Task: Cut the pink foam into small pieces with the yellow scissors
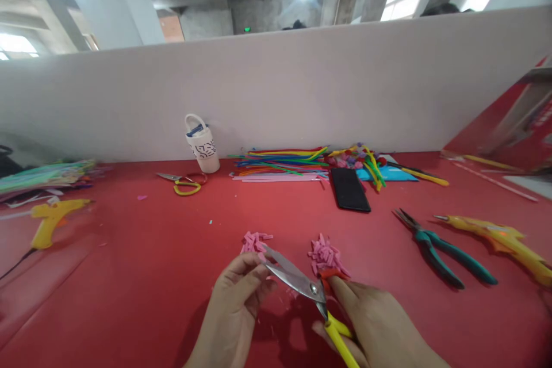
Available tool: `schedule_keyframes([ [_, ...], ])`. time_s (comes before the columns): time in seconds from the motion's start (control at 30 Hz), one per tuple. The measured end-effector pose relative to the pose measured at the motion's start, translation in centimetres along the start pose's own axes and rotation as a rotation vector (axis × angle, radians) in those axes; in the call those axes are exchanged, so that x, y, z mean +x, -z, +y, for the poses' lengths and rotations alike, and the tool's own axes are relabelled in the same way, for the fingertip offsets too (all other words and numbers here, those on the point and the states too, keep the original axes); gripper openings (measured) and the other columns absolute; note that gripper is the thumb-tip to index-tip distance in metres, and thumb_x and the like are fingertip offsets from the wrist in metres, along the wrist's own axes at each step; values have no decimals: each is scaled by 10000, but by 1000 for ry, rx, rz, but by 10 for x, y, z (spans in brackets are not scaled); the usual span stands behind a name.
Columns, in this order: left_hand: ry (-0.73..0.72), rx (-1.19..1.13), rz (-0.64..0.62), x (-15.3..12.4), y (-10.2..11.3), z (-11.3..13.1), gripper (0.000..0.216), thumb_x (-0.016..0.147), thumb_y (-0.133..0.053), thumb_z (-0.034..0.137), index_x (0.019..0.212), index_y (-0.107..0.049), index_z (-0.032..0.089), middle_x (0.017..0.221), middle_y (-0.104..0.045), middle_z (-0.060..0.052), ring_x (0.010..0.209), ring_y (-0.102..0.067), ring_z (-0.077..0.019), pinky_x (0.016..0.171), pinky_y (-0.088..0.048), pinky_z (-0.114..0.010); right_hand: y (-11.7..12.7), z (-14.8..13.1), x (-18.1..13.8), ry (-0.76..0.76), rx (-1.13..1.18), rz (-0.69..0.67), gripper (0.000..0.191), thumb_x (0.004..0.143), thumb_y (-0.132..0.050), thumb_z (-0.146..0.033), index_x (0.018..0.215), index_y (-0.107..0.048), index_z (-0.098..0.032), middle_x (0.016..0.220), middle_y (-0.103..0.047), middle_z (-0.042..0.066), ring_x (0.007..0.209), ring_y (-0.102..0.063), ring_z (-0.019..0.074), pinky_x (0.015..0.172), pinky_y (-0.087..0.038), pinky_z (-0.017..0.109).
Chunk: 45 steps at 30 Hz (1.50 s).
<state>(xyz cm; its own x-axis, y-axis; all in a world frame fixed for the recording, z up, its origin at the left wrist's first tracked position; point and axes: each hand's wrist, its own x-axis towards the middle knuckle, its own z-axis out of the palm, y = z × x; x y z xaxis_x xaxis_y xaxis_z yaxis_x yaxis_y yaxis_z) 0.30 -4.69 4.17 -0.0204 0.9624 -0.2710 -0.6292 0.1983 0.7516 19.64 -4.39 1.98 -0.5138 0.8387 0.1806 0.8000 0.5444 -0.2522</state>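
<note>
My right hand (373, 319) is closed on a pair of scissors (299, 282) with one yellow and one red-orange handle. The blades point to the upper left, partly apart, and their tips reach the fingers of my left hand (239, 299). Thumb and forefinger of that hand are pinched at a short pink pipe cleaner (261, 256), mostly hidden by the fingertips. Just beyond lies a small pile of cut pink pieces (253, 241). A second, larger pink pile (325, 256) sits beyond my right hand, near the red-orange handle.
Pliers (435, 247) and a yellow glue gun (495, 236) lie at right; another glue gun (54, 218) is at left. Toward the white partition (276, 92) are a phone (350, 190), coloured pipe cleaners (280, 164), a white cup (203, 149) and spare scissors (185, 184).
</note>
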Motion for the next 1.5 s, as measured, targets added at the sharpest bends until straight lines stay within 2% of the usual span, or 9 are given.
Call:
schedule_keyframes([
  [0.1,-19,-13,-5,-2,-2,1,54,674,-593,106,693,-619,149,742,-604,-5,662,-541,-78,603,-457,-168,-1,-2,-1,26,-32,27,216,747,-431,-414,721,-428,-200,570,-572,27,461,-524,175,430,-267,249],
  [0.5,-50,-66,-60,-9,-6,4,96,702,-563,89,736,-628,150,781,-612,-11,699,-551,-78,645,-453,-162,0,-9,-3,63,-79,110,282,769,-395,-471,667,-402,-208,528,-559,21,424,-518,157,406,-284,237],
  [1.03,-47,-83,-7,-10,-7,0,72,685,-586,110,728,-622,155,764,-588,-10,672,-519,-69,590,-431,-146,-3,-9,-5,48,-52,135,241,765,-417,-424,666,-415,-205,534,-566,20,432,-525,150,402,-311,227],
  [1.33,-42,-103,16,-11,-5,-2,75,679,-590,108,729,-616,158,757,-572,-5,658,-512,-65,577,-426,-147,-1,-11,-4,72,-116,199,259,761,-418,-438,646,-418,-206,503,-555,10,401,-512,148,385,-295,230],
  [1.5,-63,-85,16,-11,-6,0,79,662,-605,121,729,-623,158,753,-573,-6,659,-506,-73,586,-422,-160,1,-12,-4,74,-111,184,265,759,-420,-445,651,-430,-203,493,-553,5,381,-500,140,372,-276,227],
])
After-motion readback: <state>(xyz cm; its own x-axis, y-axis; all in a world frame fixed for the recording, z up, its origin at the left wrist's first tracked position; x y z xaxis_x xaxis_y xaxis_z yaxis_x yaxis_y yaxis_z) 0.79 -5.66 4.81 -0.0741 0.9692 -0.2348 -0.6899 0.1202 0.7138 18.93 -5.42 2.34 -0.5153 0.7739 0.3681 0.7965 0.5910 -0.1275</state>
